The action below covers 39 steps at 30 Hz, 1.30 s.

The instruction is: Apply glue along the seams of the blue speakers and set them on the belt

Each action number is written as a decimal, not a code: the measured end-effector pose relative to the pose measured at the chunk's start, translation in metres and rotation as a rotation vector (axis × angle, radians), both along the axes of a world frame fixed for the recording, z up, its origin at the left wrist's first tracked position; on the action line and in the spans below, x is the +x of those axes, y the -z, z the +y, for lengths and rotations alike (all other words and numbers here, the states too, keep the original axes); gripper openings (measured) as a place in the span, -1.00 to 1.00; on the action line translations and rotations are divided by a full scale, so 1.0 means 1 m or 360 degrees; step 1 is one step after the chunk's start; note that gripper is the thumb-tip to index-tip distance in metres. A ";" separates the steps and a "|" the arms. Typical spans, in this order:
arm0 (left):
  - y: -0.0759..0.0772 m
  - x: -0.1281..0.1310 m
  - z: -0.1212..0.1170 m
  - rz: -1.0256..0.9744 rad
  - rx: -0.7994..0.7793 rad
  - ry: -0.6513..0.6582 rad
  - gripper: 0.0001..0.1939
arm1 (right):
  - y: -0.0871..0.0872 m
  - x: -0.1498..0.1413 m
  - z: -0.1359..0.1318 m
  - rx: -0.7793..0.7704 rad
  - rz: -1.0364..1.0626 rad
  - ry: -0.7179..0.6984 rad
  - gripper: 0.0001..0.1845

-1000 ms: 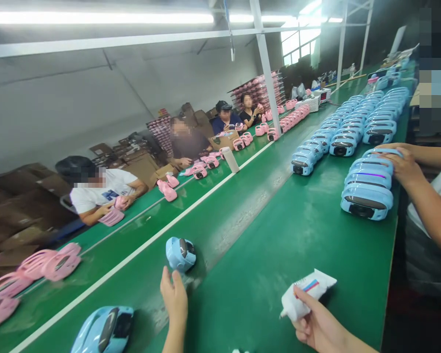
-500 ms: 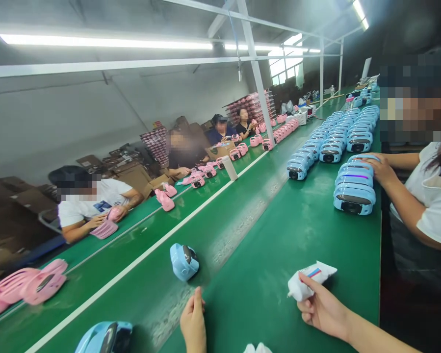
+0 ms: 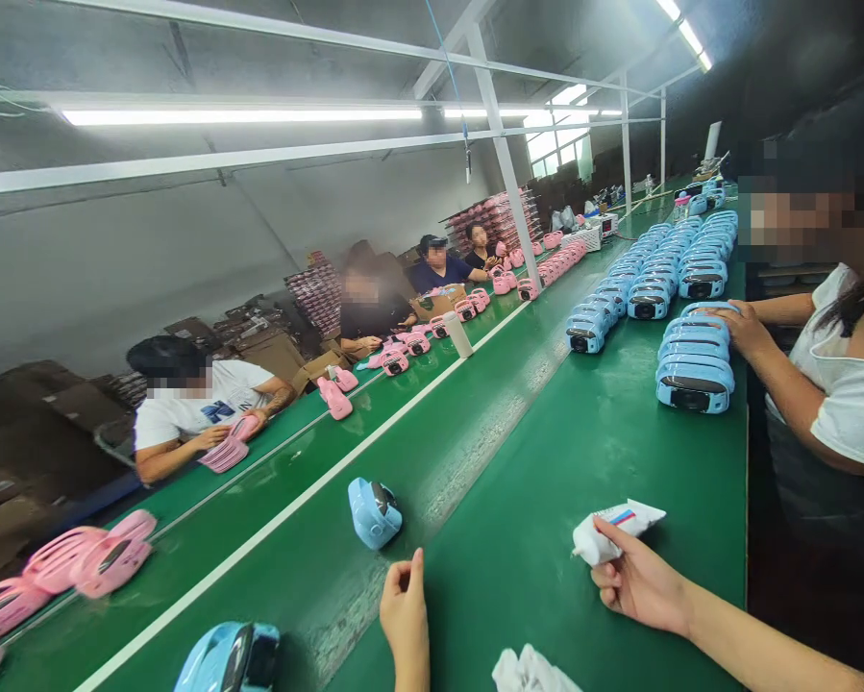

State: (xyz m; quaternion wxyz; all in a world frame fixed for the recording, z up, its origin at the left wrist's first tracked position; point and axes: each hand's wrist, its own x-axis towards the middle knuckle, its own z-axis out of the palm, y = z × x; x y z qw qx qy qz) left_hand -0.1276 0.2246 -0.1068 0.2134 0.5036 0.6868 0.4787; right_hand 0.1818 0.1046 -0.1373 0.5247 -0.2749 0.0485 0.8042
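My right hand point(image 3: 640, 583) is closed around a white squeeze tube point(image 3: 619, 527) with a red and blue stripe, its nozzle pointing left. The tube is held above the green table. My left hand point(image 3: 407, 615) is raised at lower centre, fingers curled and thumb pointing up; anything inside the curl is hidden. Just beyond it stands a light-blue handled device point(image 3: 375, 513) with a dark front panel, apart from the hand. Another blue device point(image 3: 227, 657) is cut off by the lower edge. A crumpled white cloth point(image 3: 530, 670) lies between my forearms.
Rows of blue devices point(image 3: 652, 279) fill the far right. A co-worker's hand point(image 3: 743, 327) rests on a nearer blue row point(image 3: 695, 370). Across the green surface point(image 3: 518, 490), several people handle pink parts point(image 3: 230, 444). A white post point(image 3: 504, 163) and upright white object point(image 3: 458, 336) stand beyond.
The view has tilted slightly, showing more of the white cloth. My left hand has moved a little right. The tube stays in my right hand. A purple light on the co-worker's blue row no longer shows.
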 end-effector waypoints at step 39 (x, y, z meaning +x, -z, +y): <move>-0.149 0.066 -0.155 -0.1345 0.0627 0.1151 -0.50 | -0.011 0.015 -0.010 -0.0082 -0.0104 0.0007 -0.72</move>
